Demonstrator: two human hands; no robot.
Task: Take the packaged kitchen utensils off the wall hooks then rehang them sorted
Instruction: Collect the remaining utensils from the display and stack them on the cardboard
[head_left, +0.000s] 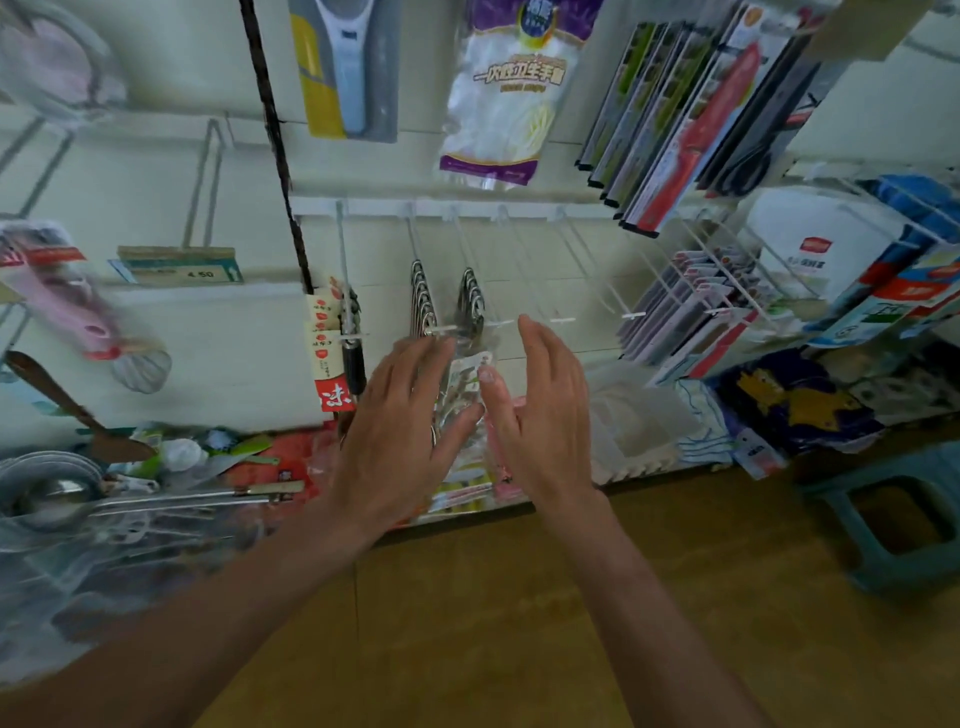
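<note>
**Rehanging in progress: packet at the hook row, sorting incomplete**

Head view. Both hands are raised to the white hook rail (441, 208).

- The left hand (400, 421) has its fingers straight and spread, and lies against the left side of a clear utensil packet (464, 382).
- The right hand (543, 410) has its fingers straight and together, with its thumb resting on the face of the packet.
- Neither hand curls round the packet, which sits between the two thumbs.
- The top of the packet is just below a hook tip. Whether it already hangs from that hook cannot be told.

Status, as a judgement:

- Done: two hooks carry stacks of metal utensils (422, 301), and one hook further left carries black-handled items (353, 358) with red-and-white labels.
- Left: two bare hooks (562, 320) stand to the right of the packet, and a heap of loose packaged goods (260, 457) lies on the lower shelf.
- Stage: the task appears to be partway through, with this packet being seated or lifted at its hook.
</note>
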